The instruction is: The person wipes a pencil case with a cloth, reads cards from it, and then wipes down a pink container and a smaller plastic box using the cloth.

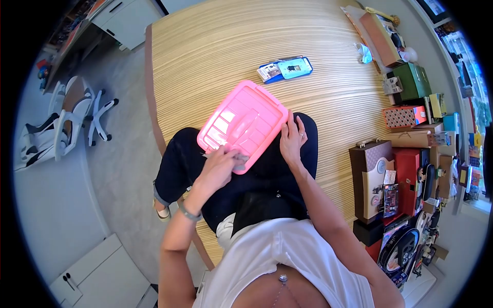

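A pink plastic storage box (259,105) rests tilted across my lap, its lid with a moulded handle facing up. My left hand (218,167) is closed on a crumpled grey cloth (240,163), pressed against the lid near the corner closest to me. At the box's right edge, my right hand (292,139) grips the side with its fingers along the rim. The thumb and the underside of the box are mostly hidden.
A blue case with cards (286,70) lies on the mat-covered surface (215,51) beyond the box. A face mask (365,53) lies at the far right. Boxes and bags, including a brown case (365,154), line the right side. An office chair (72,120) stands on the floor at left.
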